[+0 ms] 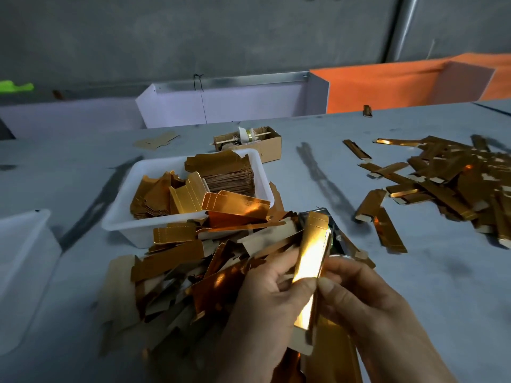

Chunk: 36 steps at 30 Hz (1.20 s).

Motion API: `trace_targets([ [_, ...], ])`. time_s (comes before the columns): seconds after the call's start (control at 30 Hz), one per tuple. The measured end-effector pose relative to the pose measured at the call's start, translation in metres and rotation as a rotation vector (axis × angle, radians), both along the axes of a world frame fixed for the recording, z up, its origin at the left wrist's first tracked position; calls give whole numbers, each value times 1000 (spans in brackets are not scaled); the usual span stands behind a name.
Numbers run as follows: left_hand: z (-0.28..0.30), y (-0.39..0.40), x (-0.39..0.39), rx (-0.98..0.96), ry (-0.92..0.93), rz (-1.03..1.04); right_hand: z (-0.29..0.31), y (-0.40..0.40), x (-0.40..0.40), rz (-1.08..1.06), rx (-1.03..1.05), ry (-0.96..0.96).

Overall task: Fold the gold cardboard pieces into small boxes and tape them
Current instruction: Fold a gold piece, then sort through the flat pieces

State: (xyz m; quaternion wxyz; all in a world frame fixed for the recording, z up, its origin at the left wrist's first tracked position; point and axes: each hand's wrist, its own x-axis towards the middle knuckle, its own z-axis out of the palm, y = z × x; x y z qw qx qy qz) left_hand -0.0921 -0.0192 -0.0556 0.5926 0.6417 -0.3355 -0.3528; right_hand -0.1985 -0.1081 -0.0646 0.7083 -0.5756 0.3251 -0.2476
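I hold one long gold cardboard piece upright-tilted between both hands, folded lengthwise into a narrow shape. My left hand pinches its left side with thumb on the gold face. My right hand grips its right edge, thumb beside the left thumb. Under and left of my hands lies a loose heap of flat gold pieces. A white tray behind the heap holds more flat gold blanks, some stacked. Folded gold boxes lie scattered at the right of the table.
A small brown cardboard box with a tape roll and sticks stands behind the tray. A translucent white bin sits at the left edge. White and orange bins line the far table edge. A silvery wrapper lies behind my held piece.
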Motion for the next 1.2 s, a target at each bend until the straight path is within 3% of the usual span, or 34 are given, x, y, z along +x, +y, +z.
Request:
trace_targets([
  [0.23,0,1,1,29,217,-82,4,-2,-2,38,120,-83],
  [0.4,2,3,-3,50,126,-100,6,-2,-3,22,69,-84],
  [0.87,11,5,-6,-12,228,-51,2,-10,-1,43,311,-154],
  [1.03,11,4,-8,18,276,7,2,-9,-4,64,188,-142],
  [1.2,12,4,-8,41,172,-11,0,-10,-5,-3,54,-48],
])
